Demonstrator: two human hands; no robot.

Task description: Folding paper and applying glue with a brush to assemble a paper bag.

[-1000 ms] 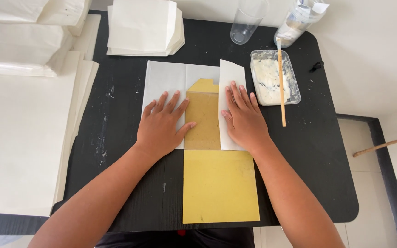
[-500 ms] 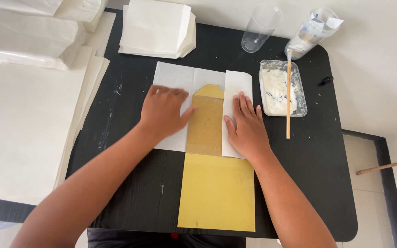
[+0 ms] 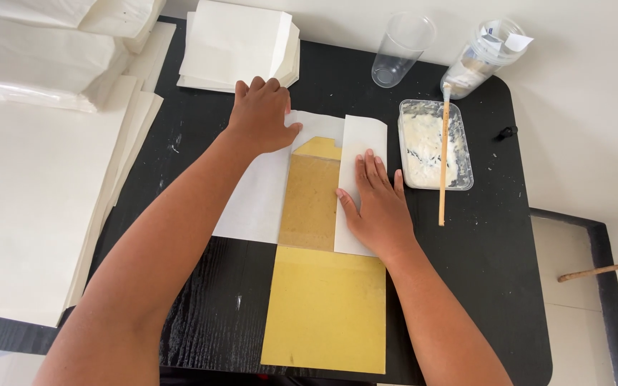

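A white paper sheet (image 3: 255, 200) lies on the black table (image 3: 202, 314) over a yellow card template (image 3: 327, 307). Its right flap (image 3: 363, 136) is folded inward over the template. My right hand (image 3: 375, 204) lies flat on that folded flap, fingers spread. My left hand (image 3: 260, 114) rests at the sheet's far left corner, fingers curled on the paper's top edge, close to a stack of white sheets (image 3: 237, 43). The template's brownish middle strip (image 3: 310, 204) shows between the flaps.
A plastic tub of white paste (image 3: 434, 146) with a wooden stick (image 3: 443, 168) across it sits to the right. A clear cup (image 3: 400, 48) and a lidded container (image 3: 482, 57) stand behind. Stacks of white paper (image 3: 30, 186) cover the left side.
My left hand slid from the middle of the sheet's left part up to its far corner. My right hand stayed pressed on the folded right flap. The camera view shifted slightly.
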